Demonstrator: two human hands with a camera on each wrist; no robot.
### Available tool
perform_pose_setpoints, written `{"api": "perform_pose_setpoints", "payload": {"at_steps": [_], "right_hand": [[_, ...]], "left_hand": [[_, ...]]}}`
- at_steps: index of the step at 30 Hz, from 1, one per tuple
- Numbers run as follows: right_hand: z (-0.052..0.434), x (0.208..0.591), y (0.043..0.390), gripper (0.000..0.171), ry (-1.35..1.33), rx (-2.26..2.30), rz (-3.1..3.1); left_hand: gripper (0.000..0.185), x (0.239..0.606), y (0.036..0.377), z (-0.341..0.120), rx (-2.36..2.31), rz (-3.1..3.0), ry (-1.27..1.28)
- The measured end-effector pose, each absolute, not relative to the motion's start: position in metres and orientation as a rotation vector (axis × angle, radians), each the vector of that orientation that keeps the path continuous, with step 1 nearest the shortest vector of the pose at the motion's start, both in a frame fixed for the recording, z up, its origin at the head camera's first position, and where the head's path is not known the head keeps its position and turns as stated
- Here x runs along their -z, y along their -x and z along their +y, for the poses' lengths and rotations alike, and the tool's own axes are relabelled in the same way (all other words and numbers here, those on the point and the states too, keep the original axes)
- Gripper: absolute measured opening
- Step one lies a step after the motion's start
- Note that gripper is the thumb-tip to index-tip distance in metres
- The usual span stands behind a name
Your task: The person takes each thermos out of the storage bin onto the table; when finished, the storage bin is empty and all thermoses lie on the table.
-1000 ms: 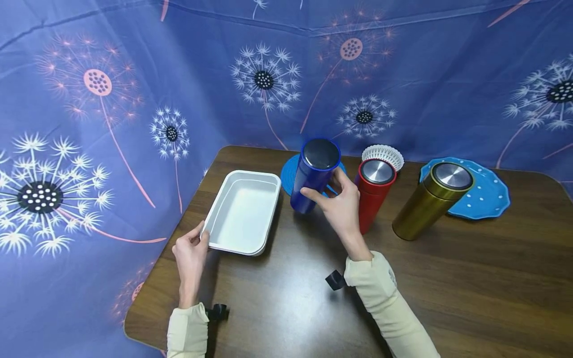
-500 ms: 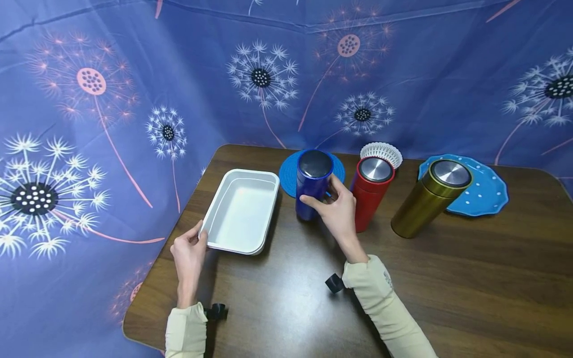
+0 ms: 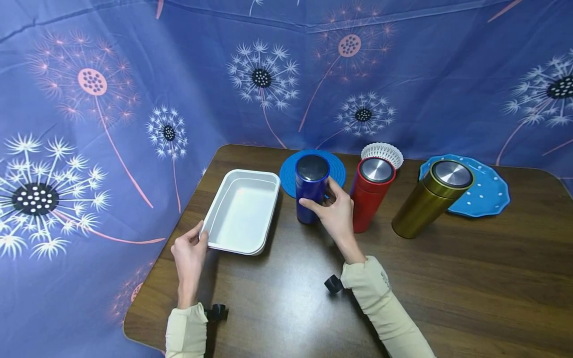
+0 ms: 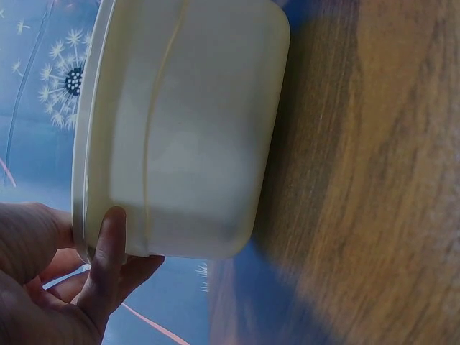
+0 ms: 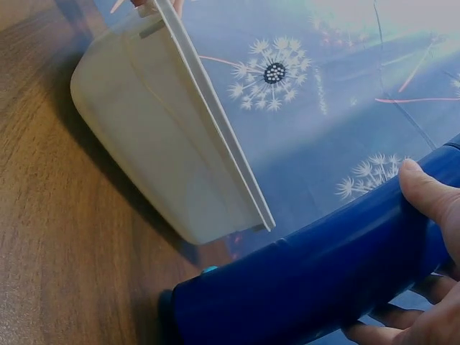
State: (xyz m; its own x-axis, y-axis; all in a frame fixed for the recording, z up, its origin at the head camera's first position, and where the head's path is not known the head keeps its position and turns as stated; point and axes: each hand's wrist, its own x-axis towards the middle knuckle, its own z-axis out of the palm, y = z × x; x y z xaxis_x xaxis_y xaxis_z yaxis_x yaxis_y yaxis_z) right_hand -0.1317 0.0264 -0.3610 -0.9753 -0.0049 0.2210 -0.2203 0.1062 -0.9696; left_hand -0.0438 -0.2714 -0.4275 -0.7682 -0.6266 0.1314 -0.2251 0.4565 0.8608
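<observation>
My left hand (image 3: 190, 258) pinches the near left corner of a white rectangular basin (image 3: 241, 214). In the left wrist view, a finger lies along the outer wall of the basin (image 4: 194, 129). My right hand (image 3: 335, 214) grips a blue thermos flask (image 3: 308, 191) with a dark lid, thumb on the near side and fingers behind it. The flask stands upright just right of the basin, its base at or close to the table top. In the right wrist view, the hand (image 5: 431, 287) wraps the upper body of the blue flask (image 5: 302, 280).
Right of my right hand stand a red thermos flask (image 3: 370, 199) and a gold one (image 3: 418, 209). Behind lie a round blue mat (image 3: 288, 169), a white lattice basket (image 3: 384, 150) and a dotted blue plate (image 3: 485, 191). A flowered cloth (image 3: 201, 74) hangs beyond the wooden table (image 3: 470, 288).
My right hand has lowered the blue flask toward the table and slightly toward me, so more of the blue mat shows behind it. The left hand and basin stay in place.
</observation>
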Motion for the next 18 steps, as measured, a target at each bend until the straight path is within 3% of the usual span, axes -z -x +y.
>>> {"api": "perform_pose_setpoints", "payload": {"at_steps": [18], "right_hand": [[0.027, 0.376, 0.137, 0.063, -0.229, -1.997, -2.195]], "left_hand": [[0.031, 0.428, 0.044, -0.27, 1.236, -2.274, -0.727]]}}
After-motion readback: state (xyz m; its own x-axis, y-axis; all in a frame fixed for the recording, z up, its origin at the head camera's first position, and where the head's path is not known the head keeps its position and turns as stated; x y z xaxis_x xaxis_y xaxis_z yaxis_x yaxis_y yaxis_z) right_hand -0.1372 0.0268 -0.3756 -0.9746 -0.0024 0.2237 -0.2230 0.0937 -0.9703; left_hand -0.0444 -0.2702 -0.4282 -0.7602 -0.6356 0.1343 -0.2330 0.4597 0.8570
